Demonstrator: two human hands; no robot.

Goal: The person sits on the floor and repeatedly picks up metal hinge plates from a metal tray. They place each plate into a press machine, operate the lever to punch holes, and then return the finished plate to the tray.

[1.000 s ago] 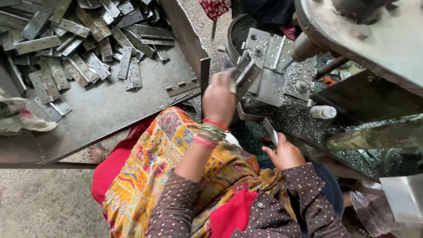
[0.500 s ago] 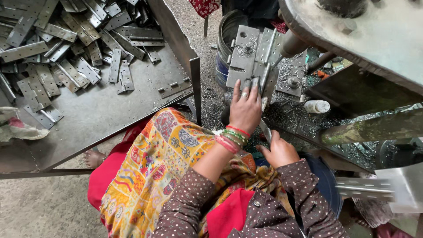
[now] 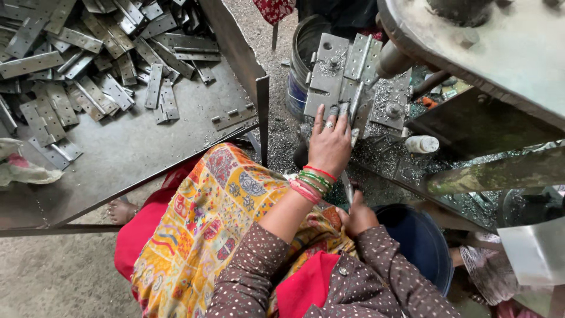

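My left hand point(image 3: 329, 144), with bangles at the wrist, rests fingers spread on a grey metal strip point(image 3: 355, 106) lying on the press fixture point(image 3: 329, 73). The fingertips touch the fixture's lower edge. My right hand point(image 3: 355, 217) is lower, near my lap, closed around a thin metal strip point(image 3: 347, 187) that sticks up from it. A patterned yellow cloth point(image 3: 218, 224) covers my lap.
A metal tray point(image 3: 135, 141) at the left holds a heap of several flat hinge plates point(image 3: 112, 76). A white bottle point(image 3: 422, 143) lies among metal shavings right of the fixture. A dark blue bucket point(image 3: 421, 241) stands by my right arm. A large press body point(image 3: 488, 47) overhangs the upper right.
My left hand carried a metal piece from above my lap to the fixture and now lies flat on it. My right hand stayed low, holding its strip.
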